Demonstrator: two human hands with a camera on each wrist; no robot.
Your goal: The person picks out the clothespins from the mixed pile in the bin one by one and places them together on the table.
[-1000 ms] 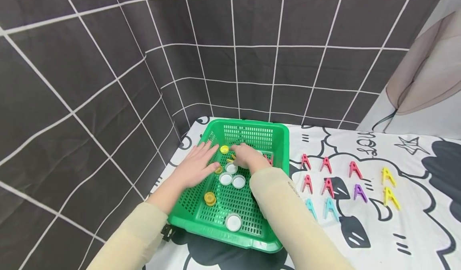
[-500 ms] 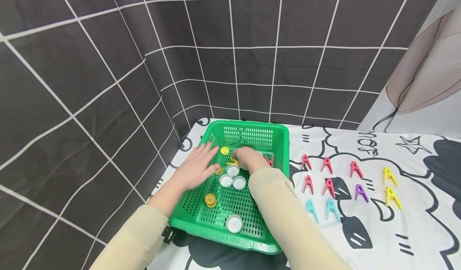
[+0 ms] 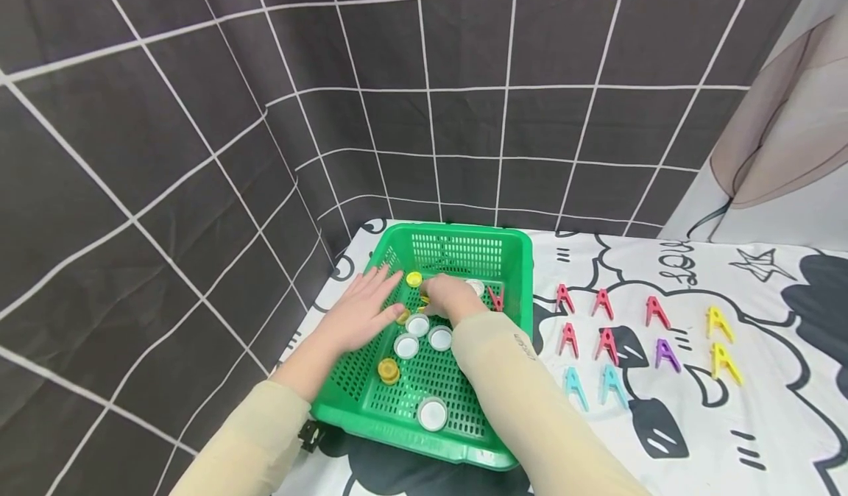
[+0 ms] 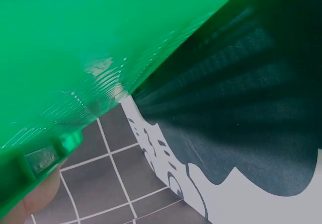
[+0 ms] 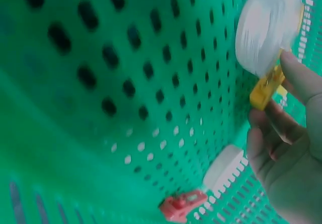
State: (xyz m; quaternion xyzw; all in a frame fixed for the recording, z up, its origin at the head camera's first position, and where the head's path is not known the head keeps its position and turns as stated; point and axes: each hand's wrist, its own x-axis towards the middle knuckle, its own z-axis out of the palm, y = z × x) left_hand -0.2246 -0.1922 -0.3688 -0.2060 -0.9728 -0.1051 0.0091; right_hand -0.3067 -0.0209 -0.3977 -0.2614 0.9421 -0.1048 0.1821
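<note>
Inside a green plastic basket (image 3: 417, 441), my right hand (image 3: 450, 295) pinches a yellow clothespin (image 5: 266, 88) between thumb and fingers. White round lids (image 3: 417, 325) lie just below that hand, close to one another. My left hand (image 3: 361, 308) lies over the basket's left rim with its fingers extended; the left wrist view shows mostly the basket's outer wall (image 4: 75, 43) and a fingertip. A yellow round cap (image 3: 414, 279) sits beyond the hands. To the right of my right hand are another white lid (image 3: 474, 287) and a red clothespin (image 3: 496, 299).
A stack of yellow caps (image 3: 388, 370) and a lone white lid (image 3: 433, 413) lie nearer the basket's front. On the patterned cloth at right stand rows of clothespins: red (image 3: 654, 310), light blue (image 3: 612, 385), purple (image 3: 666, 355) and yellow (image 3: 726, 363). Dark grid curtains hang behind and left.
My right hand has shifted slightly left, and the yellow clothespin is now in its fingers. Two white lids have slid a little left and nearer. The left hand has stayed on the rim.
</note>
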